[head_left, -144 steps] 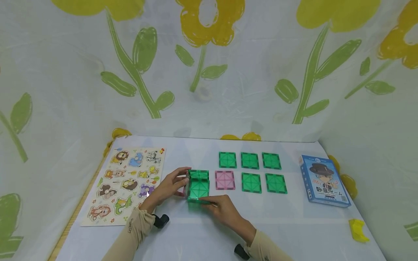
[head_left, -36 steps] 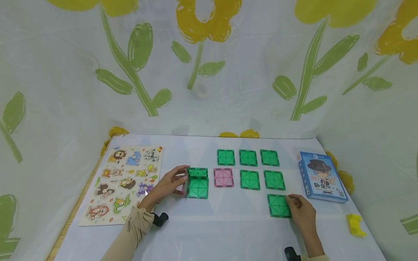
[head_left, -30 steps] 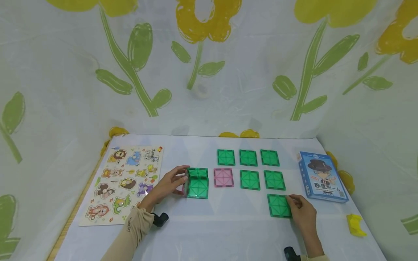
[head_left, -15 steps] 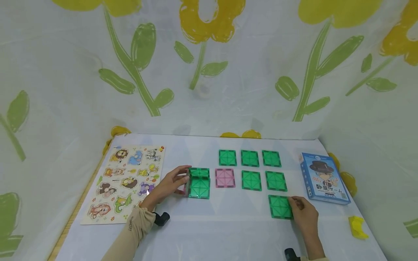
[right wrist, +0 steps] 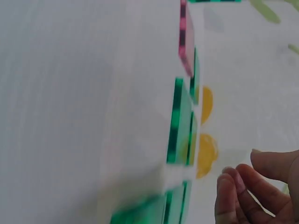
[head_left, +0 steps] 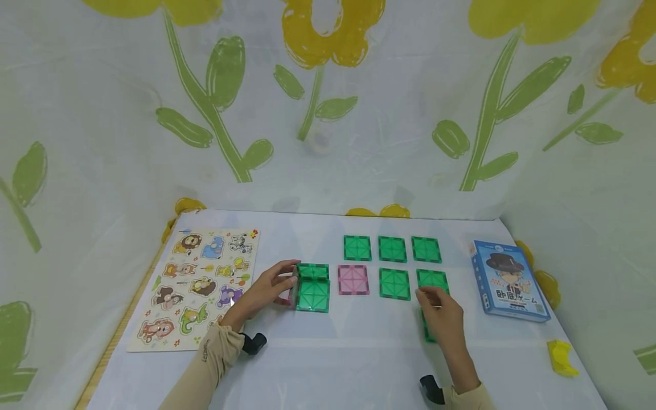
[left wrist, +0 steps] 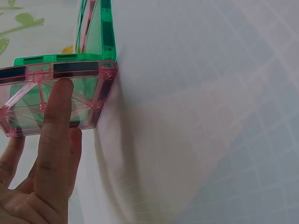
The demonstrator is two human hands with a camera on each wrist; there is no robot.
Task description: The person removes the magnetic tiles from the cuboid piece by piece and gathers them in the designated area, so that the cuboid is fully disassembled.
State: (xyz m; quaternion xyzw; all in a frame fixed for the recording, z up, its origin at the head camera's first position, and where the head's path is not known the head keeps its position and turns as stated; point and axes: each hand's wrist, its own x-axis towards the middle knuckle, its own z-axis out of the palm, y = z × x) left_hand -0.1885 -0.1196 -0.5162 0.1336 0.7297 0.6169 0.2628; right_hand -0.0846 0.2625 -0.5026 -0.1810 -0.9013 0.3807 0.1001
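In the head view, my left hand (head_left: 267, 289) rests its spread fingers against a pink magnetic tile (left wrist: 28, 100). That pink tile stands at the left side of a structure with green tiles (head_left: 314, 295). The left wrist view shows one finger straight on the pink face. My right hand (head_left: 445, 316) hovers over a green tile (head_left: 429, 333), hiding most of it, its fingertips close to another green tile (head_left: 433, 279). Nothing shows between its thumb and fingers (right wrist: 229, 196) in the right wrist view. A flat pink tile (head_left: 353, 279) lies right of the structure.
More flat green tiles (head_left: 392, 249) lie in rows toward the back. An animal puzzle board (head_left: 195, 290) lies at the left. At the right are a blue box (head_left: 509, 282) and a crumpled yellow piece (head_left: 562, 359). A flower-printed sheet hangs behind the table.
Earlier my right hand held a green tile at the structure's front; that tile was then laid at the right. Since half a second ago, the right hand has let go of it and moved left.
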